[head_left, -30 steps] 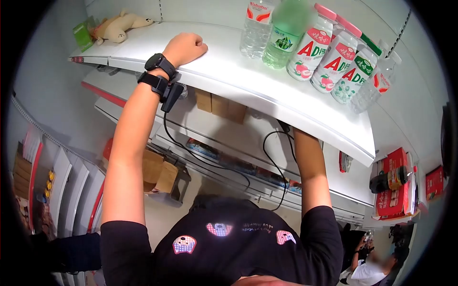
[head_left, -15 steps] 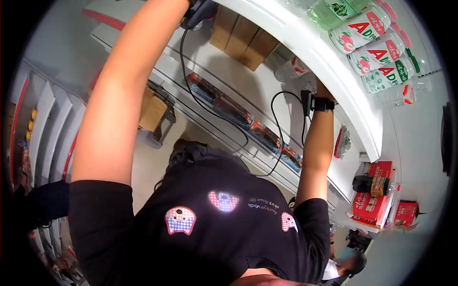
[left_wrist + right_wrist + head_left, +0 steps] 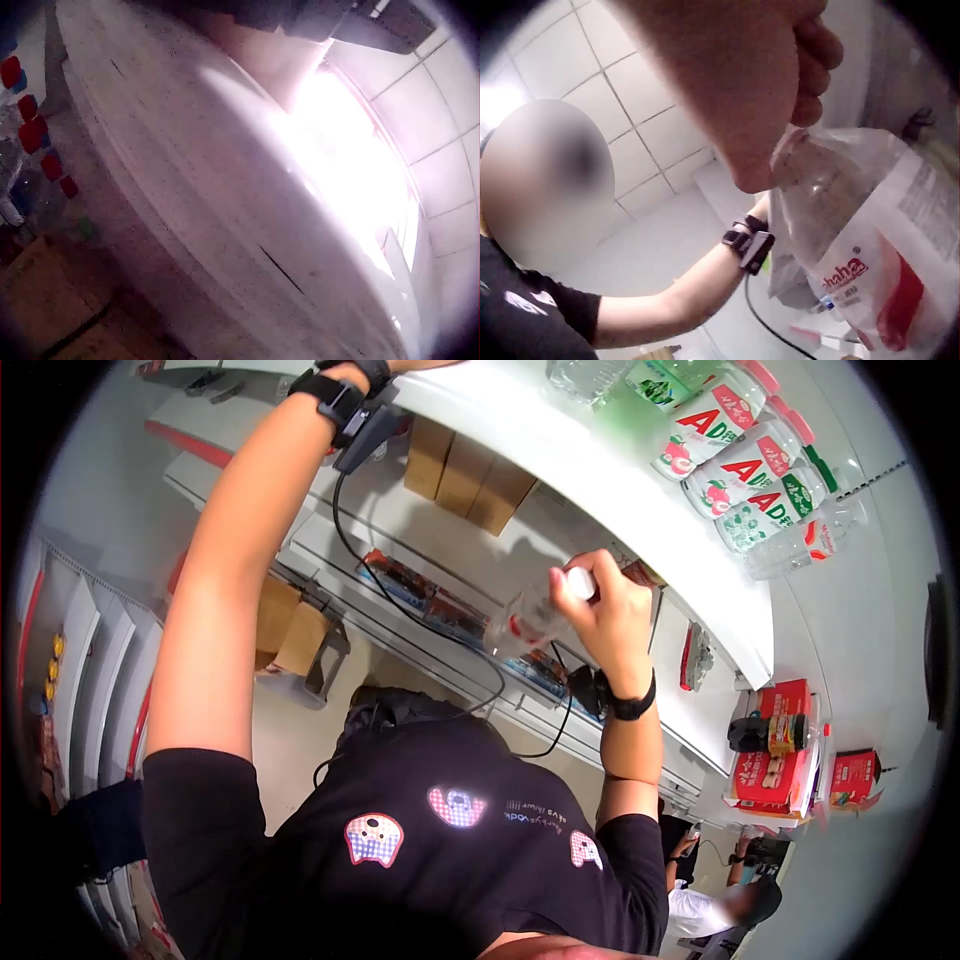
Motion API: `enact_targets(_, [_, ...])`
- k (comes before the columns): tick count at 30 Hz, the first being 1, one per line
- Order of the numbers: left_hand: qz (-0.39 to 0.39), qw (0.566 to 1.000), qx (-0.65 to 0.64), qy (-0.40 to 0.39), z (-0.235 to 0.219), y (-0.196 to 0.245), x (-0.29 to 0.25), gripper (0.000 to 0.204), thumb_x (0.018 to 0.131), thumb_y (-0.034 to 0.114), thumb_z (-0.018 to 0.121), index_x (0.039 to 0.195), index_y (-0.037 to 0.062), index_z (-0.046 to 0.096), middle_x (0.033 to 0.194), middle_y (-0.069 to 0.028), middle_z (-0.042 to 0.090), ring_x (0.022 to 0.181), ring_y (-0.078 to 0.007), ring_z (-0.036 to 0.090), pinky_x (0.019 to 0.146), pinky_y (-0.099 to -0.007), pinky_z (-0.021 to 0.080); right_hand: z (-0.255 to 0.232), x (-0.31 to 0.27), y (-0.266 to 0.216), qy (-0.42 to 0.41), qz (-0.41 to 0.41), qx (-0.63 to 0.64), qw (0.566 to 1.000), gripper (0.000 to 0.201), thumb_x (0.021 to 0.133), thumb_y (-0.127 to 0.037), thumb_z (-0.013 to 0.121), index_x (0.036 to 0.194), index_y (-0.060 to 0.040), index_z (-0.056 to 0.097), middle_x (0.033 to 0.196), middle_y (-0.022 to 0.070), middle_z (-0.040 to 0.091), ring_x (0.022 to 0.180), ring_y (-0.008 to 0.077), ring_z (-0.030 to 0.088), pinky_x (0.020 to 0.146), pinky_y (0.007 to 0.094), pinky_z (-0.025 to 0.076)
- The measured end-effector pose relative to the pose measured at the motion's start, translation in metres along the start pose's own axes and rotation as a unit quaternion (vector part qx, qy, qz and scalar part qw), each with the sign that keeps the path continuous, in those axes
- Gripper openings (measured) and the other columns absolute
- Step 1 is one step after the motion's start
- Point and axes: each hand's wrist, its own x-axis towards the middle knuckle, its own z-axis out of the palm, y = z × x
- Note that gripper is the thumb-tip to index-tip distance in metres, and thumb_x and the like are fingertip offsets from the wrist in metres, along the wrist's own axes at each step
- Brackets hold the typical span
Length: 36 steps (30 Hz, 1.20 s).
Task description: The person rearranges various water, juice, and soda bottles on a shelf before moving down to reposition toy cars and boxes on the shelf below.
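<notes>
My right hand (image 3: 610,615) grips a clear plastic water bottle (image 3: 522,622) by its neck, right at the white cap (image 3: 580,584). The bottle tilts with its base down and to the left, in front of the lower shelf. In the right wrist view the bottle's clear shoulder and its white label with a red swoosh (image 3: 896,292) show large below the curled fingers (image 3: 810,82). My left hand (image 3: 418,364) is at the upper shelf's edge, mostly cut off by the top of the head view. Its fingers are hidden in both views.
On the upper shelf (image 3: 560,455) stand several bottles, among them a pink-capped AD bottle (image 3: 710,422) and a green-capped one (image 3: 775,510). Cardboard boxes (image 3: 465,475) sit underneath. A black cable (image 3: 375,575) hangs from the left wrist. Red cartons (image 3: 775,760) lie at right, near another person (image 3: 715,910).
My right hand has come out from under the upper shelf, towards my body, with the water bottle in its grip. The head view has tilted down and turned, pushing my left hand to the top edge.
</notes>
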Motion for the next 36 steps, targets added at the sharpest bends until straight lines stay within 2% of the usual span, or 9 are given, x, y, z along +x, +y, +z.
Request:
enact_targets(8, [-0.026,0.998,0.019,-0.057,-0.002,-0.004,0.002,0.032,0.081,0.032,0.063,0.087,0.0027,0.074,0.086,-0.0253,0.069,0.083,-0.0411,0.067,0.078,-0.0459,0.054,-0.069,0.043,-0.065,0.047,0.022,0.056,0.997,0.015,0.08,-0.018,0.08,0.084,-0.009,0.068,0.068,0.0016,0.063,0.053,0.01,0.055,0.051,0.022,0.042])
enact_targets(10, [0.075,0.997,-0.022,0.001,0.01,-0.023,0.006,0.036,0.085,0.032,0.06,0.072,-0.0017,0.062,0.064,-0.0221,0.057,0.06,-0.0383,0.055,0.06,-0.0448,0.045,-0.088,0.071,-0.073,0.121,-0.023,0.077,0.989,0.015,0.081,-0.019,0.079,0.083,-0.0079,0.069,0.068,0.0014,0.062,0.056,0.0088,0.052,0.053,0.0217,0.039])
enact_targets(14, [0.036,0.999,-0.006,-0.03,0.006,-0.007,0.005,0.036,0.082,0.037,0.06,0.074,0.0029,0.068,0.073,-0.0216,0.065,0.073,-0.0413,0.063,0.069,-0.0483,0.052,-0.12,0.139,-0.099,0.172,0.012,0.091,0.981,0.029,0.094,-0.023,0.061,0.084,0.0038,0.065,0.082,0.0069,0.063,0.082,0.0092,0.056,0.074,0.0242,0.042])
enact_targets(22, [0.036,0.996,-0.086,-0.002,0.008,-0.011,-0.001,0.036,0.085,0.034,0.061,0.07,0.0009,0.063,0.065,-0.0199,0.06,0.061,-0.0365,0.058,0.06,-0.0446,0.047,-0.096,0.262,-0.099,0.187,-0.015,0.206,0.961,0.027,0.089,-0.026,0.073,0.082,-0.0007,0.071,0.066,0.002,0.066,0.054,0.0084,0.056,0.051,0.0213,0.043])
enact_targets(25, [-0.138,0.905,-0.399,-0.043,0.003,-0.023,0.003,0.036,0.096,0.034,0.056,0.084,0.0018,0.068,0.075,-0.0039,0.063,0.062,-0.0153,0.053,0.058,-0.0339,0.045,-0.066,0.272,-0.13,0.252,-0.041,-0.052,0.966,0.029,0.089,-0.027,0.074,0.08,0.0007,0.071,0.059,0.0049,0.063,0.055,0.0087,0.058,0.051,0.0248,0.044])
enact_targets(26, [-0.136,0.905,-0.401,-0.04,-0.002,-0.026,0.003,0.036,0.096,0.034,0.056,0.084,0.0018,0.068,0.075,-0.0039,0.063,0.062,-0.0153,0.053,0.058,-0.0339,0.045,-0.072,0.285,-0.154,0.148,0.214,-0.011,0.965,0.031,0.088,-0.029,0.073,0.081,0.0007,0.071,0.058,0.0098,0.062,0.054,0.016,0.062,0.052,0.0314,0.046])
enact_targets(28, [-0.073,0.753,-0.649,-0.074,-0.012,-0.03,0.001,0.037,0.098,0.037,0.058,0.101,0.0015,0.067,0.089,0.0014,0.064,0.069,-0.0117,0.053,0.061,-0.0277,0.042,-0.047,0.29,-0.103,0.234,-0.026,-0.098,0.967,0.036,0.088,-0.034,0.072,0.082,0.001,0.071,0.059,0.0143,0.062,0.055,0.0255,0.064,0.054,0.0369,0.048])
enact_targets(29, [0.022,0.719,-0.687,-0.102,-0.018,-0.029,-0.002,0.041,0.097,0.032,0.063,0.121,-0.0003,0.059,0.099,-0.0003,0.065,0.08,-0.0093,0.057,0.068,-0.0234,0.045,-0.044,0.292,-0.1,0.242,-0.02,-0.114,0.963,0.039,0.089,-0.037,0.071,0.083,0.0016,0.07,0.061,0.0176,0.062,0.056,0.0308,0.063,0.056,0.0385,0.048])
enact_targets(36, [0.092,0.842,-0.515,-0.132,-0.018,-0.005,-0.009,0.068,0.079,0.043,0.083,0.125,-0.0001,0.059,0.1,-0.0049,0.067,0.07,-0.0107,0.057,0.065,-0.0262,0.049,-0.035,0.309,-0.077,0.227,-0.067,-0.036,0.971,0.032,0.088,-0.031,0.07,0.082,0.0011,0.071,0.058,0.016,0.06,0.049,0.0256,0.056,0.053,0.0365,0.045])
